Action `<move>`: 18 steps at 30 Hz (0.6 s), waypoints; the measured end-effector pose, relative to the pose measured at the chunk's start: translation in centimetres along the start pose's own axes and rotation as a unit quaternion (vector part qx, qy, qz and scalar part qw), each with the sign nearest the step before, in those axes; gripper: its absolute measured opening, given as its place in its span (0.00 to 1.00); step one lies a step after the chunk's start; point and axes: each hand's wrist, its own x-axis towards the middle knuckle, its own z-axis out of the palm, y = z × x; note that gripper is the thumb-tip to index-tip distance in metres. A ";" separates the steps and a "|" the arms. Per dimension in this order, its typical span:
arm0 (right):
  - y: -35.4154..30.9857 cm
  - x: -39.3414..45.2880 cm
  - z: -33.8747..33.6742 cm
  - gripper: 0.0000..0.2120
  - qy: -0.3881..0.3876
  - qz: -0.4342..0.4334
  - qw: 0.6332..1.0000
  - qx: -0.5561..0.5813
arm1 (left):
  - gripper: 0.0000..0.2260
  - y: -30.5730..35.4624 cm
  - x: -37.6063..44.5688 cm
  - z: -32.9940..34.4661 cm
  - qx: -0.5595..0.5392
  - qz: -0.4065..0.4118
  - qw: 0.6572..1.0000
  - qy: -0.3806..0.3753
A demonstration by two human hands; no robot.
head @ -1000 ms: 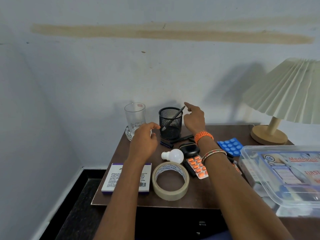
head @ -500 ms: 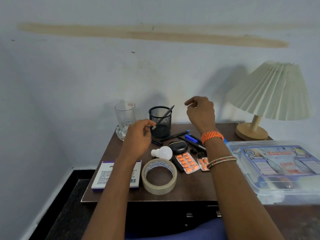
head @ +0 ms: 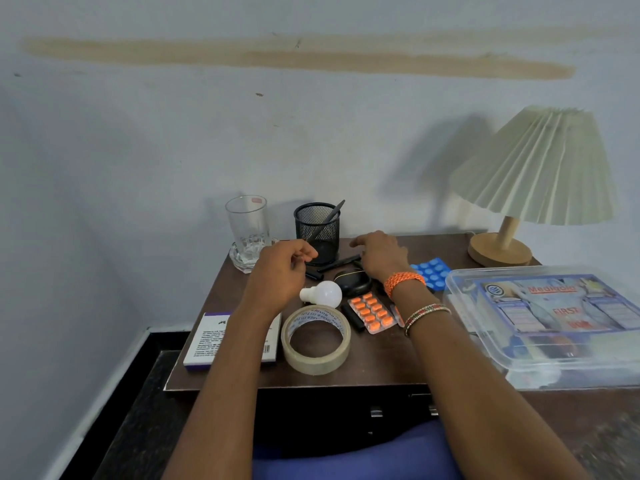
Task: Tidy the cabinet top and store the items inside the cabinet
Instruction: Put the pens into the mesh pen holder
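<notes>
My right hand (head: pixel 379 252) reaches, fingers loose, over thin stiff pens (head: pixel 339 264) by the mesh cup (head: pixel 317 230), best pinched mid-barrel; my left hand (head: pixel 282 268) hovers half-curled, empty

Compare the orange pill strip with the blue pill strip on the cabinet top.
The orange blister strip of oblong tablets lies in full view beside the roll of tape. The blue blister strip of round tablets lies further back, partly hidden behind the right wrist. Both lie flat on the cabinet top, untouched.
</notes>
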 end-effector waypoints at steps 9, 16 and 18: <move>-0.1 0.0 -0.5 0.13 0.008 0.002 1.000 -0.006 | 0.13 -0.2 0.4 -0.2 0.013 0.003 1.000 0.002; -0.2 0.2 -0.4 0.11 0.033 -0.017 0.999 -0.024 | 0.13 -0.5 0.5 -0.3 0.016 0.003 1.000 0.000; -0.1 0.2 -0.6 0.10 0.031 -0.032 0.998 -0.035 | 0.13 -0.5 0.5 -0.3 0.016 0.003 1.000 0.001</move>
